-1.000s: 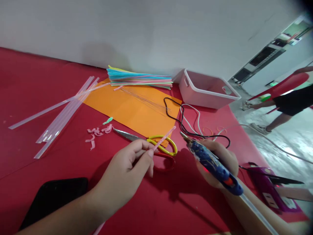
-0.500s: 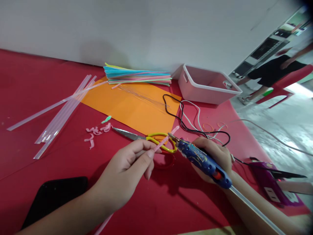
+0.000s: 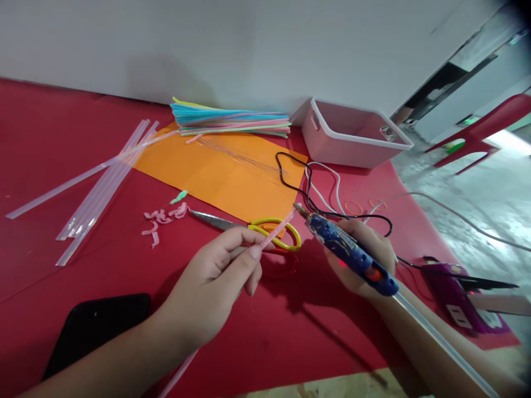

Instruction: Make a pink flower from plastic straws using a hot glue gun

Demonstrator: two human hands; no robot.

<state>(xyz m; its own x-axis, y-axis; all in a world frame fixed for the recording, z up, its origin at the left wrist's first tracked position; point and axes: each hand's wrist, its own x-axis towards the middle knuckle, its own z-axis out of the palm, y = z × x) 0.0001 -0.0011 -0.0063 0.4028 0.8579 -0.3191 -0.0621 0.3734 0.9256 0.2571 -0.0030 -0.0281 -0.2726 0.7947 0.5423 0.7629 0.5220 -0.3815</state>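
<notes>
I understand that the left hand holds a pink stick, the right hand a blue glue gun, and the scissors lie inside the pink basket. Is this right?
Not quite: in the head view, the scissors lie on the red tabletop at the edge of the orange sheet, not inside the pink basket. The pink stick and glue gun are right.

Kinda flat, middling light tbh, with a soft shadow on the grey wall (image 3: 257,50) between 10 and 11 o'clock and a darker one around 5 on the red table (image 3: 232,354) under the right hand (image 3: 379,249) and glue gun (image 3: 350,254). Clear sticks (image 3: 107,190) glint near 9, while the floor (image 3: 456,243) glares near 3. Mid-frame's decently sharp, but the right edge looks smeared and stretched, with a blacked-out corner at 2.
</notes>
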